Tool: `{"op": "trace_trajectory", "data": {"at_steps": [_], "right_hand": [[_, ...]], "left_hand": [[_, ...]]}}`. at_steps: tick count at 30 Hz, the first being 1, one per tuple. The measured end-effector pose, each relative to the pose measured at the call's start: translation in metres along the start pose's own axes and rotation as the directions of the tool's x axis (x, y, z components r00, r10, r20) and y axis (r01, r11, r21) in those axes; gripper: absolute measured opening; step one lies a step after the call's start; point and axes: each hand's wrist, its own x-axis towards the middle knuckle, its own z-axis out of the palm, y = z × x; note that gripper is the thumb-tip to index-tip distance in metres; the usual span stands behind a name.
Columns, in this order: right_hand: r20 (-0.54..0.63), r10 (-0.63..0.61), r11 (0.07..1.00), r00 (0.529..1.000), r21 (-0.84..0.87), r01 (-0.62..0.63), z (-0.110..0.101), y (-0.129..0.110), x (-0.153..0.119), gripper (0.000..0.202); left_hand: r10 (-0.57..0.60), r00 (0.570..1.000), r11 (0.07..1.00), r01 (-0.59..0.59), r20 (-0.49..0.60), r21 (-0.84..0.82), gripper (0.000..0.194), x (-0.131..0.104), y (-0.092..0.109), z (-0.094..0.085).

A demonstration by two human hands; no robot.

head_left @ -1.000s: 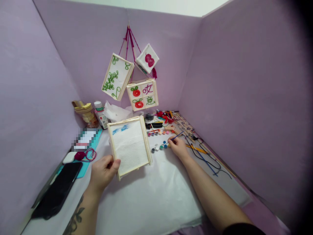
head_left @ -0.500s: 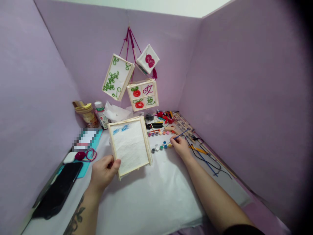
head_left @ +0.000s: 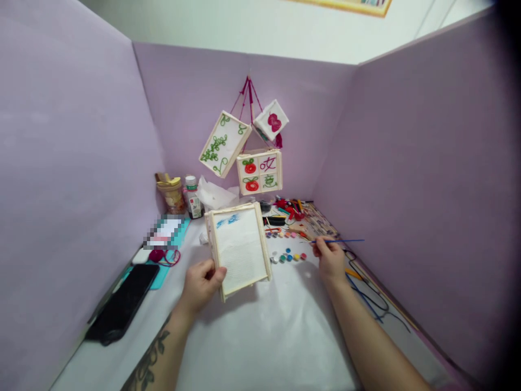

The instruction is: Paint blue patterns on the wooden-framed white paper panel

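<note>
My left hand (head_left: 203,283) grips the lower left edge of a wood-framed white panel (head_left: 242,252), thumb on its front. Blue paint marks show near the panel's top left. My right hand (head_left: 329,260) pinches a thin blue paintbrush (head_left: 345,240), held nearly level with its tip pointing left. Between the panel and my right hand, small paint pots (head_left: 283,258) of several colours sit in rows on the white table cover (head_left: 268,336).
Decorated framed panels (head_left: 259,172) hang from purple cords at the back. A black phone (head_left: 124,304), a jar (head_left: 173,195) and a bottle (head_left: 193,198) stand or lie left. Pliers (head_left: 274,221), cords (head_left: 374,293) and purple partitions (head_left: 407,163) are also around.
The camera view has tilted up and shifted left. My right hand has drawn back from the paint pots, and the brush has turned from slanted to nearly level. The panel stays in my left hand.
</note>
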Motion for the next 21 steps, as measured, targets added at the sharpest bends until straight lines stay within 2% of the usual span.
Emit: {"op": "trace_trajectory", "data": {"at_steps": [2, 4, 6, 7, 9, 11, 13, 16, 19, 21], "right_hand": [[-0.068, -0.047, 0.995, 0.997, 0.081, 0.052, 0.001, -0.014, -0.002, 0.036], [-0.076, -0.103, 0.985, 0.992, 0.129, 0.112, 0.006, -0.033, -0.006, 0.031], [0.016, -0.157, 0.976, 0.987, 0.153, 0.153, 0.02, -0.057, -0.012, 0.027], [0.101, -0.174, 0.974, 0.98, 0.163, 0.156, 0.03, -0.069, -0.017, 0.027], [0.259, -0.207, 0.968, 0.943, 0.193, 0.16, 0.058, -0.09, -0.028, 0.025], [0.359, -0.239, 0.96, 0.902, 0.228, 0.164, 0.091, -0.101, -0.04, 0.022], [0.399, -0.255, 0.959, 0.881, 0.223, 0.176, 0.123, -0.102, -0.052, 0.017], [0.337, -0.275, 0.954, 0.901, 0.211, 0.213, 0.155, -0.09, -0.063, 0.012], [0.261, -0.316, 0.944, 0.912, 0.184, 0.274, 0.165, -0.076, -0.066, 0.01], [0.283, -0.346, 0.936, 0.894, 0.169, 0.308, 0.164, -0.07, -0.065, 0.01]], "left_hand": [[-0.005, 1.0, 1.0, 0.005, 0.01, -0.022, 0.04, -0.001, 0.002, 0.0], [-0.005, 1.0, 0.999, 0.005, 0.018, -0.036, 0.04, -0.001, 0.004, 0.0], [-0.011, 1.0, 0.999, 0.012, 0.022, -0.043, 0.041, -0.001, 0.005, -0.001], [-0.016, 1.0, 0.999, 0.017, 0.021, -0.045, 0.041, -0.001, 0.005, -0.001], [-0.023, 1.0, 0.998, 0.024, 0.016, -0.049, 0.041, -0.002, 0.005, 0.0], [-0.021, 1.0, 0.998, 0.021, 0.005, -0.051, 0.041, -0.003, 0.004, 0.001], [-0.011, 1.0, 0.999, 0.01, -0.012, -0.051, 0.041, -0.005, 0.003, 0.003], [0.007, 1.0, 0.999, -0.008, -0.03, -0.045, 0.041, -0.007, 0.002, 0.005], [0.028, 0.999, 0.999, -0.029, -0.036, -0.024, 0.041, -0.008, 0.001, 0.005], [0.04, 0.998, 0.999, -0.04, -0.041, -0.002, 0.04, -0.007, 0.0, 0.004]]}}
